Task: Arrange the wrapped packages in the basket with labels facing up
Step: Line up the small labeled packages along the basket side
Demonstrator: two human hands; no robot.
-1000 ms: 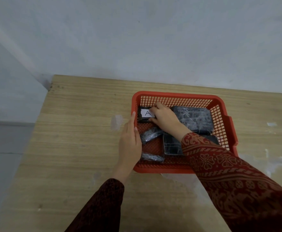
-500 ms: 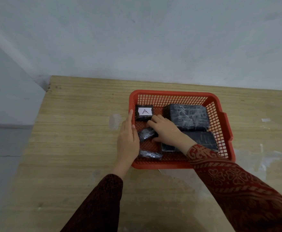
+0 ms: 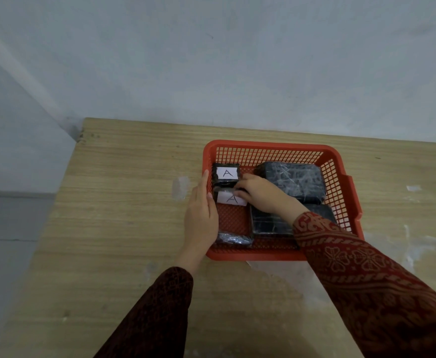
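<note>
A red mesh basket (image 3: 268, 147) sits on a wooden table. In its far left corner lies a small black package (image 3: 226, 174) with a white "A" label facing up. Just in front of it is a second small package (image 3: 231, 197), also with an "A" label up; my right hand (image 3: 261, 193) has its fingers on this package's right side. My left hand (image 3: 201, 215) rests flat against the basket's left wall. A large black package (image 3: 294, 182) lies at the back right, a medium one (image 3: 268, 223) in front of it, and a small one (image 3: 233, 239) at the front left, none showing a label.
The wooden table (image 3: 124, 202) ends at its left edge, with grey floor beyond. A pale wall stands right behind the table. Whitish smears mark the tabletop to the right of the basket and in front of it.
My right hand has turned the second small package over, so its white "A" label now faces up, and set it just in front of the first. My left hand stays on the basket's left wall.
</note>
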